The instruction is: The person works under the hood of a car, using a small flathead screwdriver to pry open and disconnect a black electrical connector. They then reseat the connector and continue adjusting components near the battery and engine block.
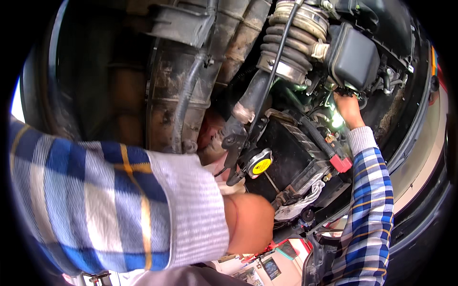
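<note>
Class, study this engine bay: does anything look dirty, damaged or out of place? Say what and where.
A crumpled white rag is stuffed below the black battery, which is no fitted part. The hoses at the top and the panel beside them are caked with dried mud. I see no spill or break. The right hand reaches in under the black box.

Blue-white plaid sleeves (114, 205); yellow-topped black cap (260, 166); red connector (340, 163)

Daylit car engine bay (191, 86), dusty; bright ground (424, 157) beyond.
</note>
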Demonstrator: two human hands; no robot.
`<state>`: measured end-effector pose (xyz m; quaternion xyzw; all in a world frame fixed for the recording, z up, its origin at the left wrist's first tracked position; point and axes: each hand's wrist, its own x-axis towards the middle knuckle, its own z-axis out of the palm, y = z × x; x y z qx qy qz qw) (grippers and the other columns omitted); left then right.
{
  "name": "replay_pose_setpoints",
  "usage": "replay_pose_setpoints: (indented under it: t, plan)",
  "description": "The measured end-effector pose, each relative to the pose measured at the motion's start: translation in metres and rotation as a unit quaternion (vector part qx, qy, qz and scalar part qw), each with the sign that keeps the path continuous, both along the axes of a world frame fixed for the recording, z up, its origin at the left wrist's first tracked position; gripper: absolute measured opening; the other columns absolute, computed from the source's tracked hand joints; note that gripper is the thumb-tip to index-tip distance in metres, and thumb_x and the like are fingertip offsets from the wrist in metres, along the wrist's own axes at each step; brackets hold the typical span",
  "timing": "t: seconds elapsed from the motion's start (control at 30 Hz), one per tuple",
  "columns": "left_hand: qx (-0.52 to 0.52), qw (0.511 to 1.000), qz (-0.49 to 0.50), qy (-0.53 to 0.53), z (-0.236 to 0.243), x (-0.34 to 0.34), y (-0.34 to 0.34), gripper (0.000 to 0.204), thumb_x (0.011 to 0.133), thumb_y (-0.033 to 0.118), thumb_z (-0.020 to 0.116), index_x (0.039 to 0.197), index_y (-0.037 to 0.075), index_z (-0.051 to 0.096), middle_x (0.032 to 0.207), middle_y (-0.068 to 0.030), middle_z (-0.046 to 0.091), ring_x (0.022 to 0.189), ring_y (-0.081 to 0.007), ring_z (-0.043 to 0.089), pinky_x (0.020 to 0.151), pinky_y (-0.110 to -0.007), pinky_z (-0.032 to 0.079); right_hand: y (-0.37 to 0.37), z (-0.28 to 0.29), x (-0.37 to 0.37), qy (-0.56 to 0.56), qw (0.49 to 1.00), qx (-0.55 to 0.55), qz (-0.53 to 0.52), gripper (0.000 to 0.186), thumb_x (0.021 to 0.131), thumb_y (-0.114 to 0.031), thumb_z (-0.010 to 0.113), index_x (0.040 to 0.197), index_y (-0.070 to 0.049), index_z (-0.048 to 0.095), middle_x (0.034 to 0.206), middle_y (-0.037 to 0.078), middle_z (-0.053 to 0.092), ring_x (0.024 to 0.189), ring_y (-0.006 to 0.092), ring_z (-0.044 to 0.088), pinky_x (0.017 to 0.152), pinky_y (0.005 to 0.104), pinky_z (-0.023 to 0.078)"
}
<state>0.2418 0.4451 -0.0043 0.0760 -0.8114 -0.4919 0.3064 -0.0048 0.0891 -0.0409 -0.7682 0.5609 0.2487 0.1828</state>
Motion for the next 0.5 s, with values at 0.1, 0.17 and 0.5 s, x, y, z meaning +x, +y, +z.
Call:
replay_pose_setpoints:
  t: [0.1, 0.17, 0.5]
  plan:
    - [0.046, 0.998, 0.025, -0.019, 0.026, 0.012, -0.003, 0.021, 0.073, 0.014, 0.068, 0.087, -0.001, 0.071, 0.085, -0.0150, 0.067, 0.077, -0.0324, 0.071, 0.062, -0.042, 0.057, 0.002, -0.015, -0.002, -0.030, 0.999, -0.002, 0.024, 0.022, 0.094, -0.015, 0.065, 0.106, 0.003, 0.069, 0.094, 0.012, 0.074, 0.088, 0.0198, 0.068, 0.078, 0.0330, 0.052]
    - [0.042, 0.999, 0.027, 0.000, 0.033, 0.009, -0.007, 0.022, 0.075, 0.015, 0.066, 0.088, -0.002, 0.070, 0.085, -0.0159, 0.067, 0.078, -0.0330, 0.071, 0.064, -0.043, 0.057, 0.007, -0.012, 0.011, -0.042, 0.999, -0.022, 0.014, 0.022, 0.092, -0.013, 0.065, 0.107, 0.003, 0.067, 0.096, 0.013, 0.073, 0.083, 0.0215, 0.067, 0.073, 0.0346, 0.051]
    - [0.054, 0.998, 0.011, -0.032, 0.012, -0.003, -0.019, 0.021, 0.079, 0.019, 0.068, 0.092, 0.006, 0.079, 0.090, -0.0143, 0.074, 0.085, -0.0342, 0.072, 0.067, -0.046, 0.058, -0.016, -0.012, 0.002, -0.003, 0.997, 0.054, 0.047, 0.021, 0.094, -0.018, 0.065, 0.100, 0.001, 0.068, 0.084, 0.004, 0.069, 0.075, 0.0126, 0.058, 0.065, 0.0340, 0.047]
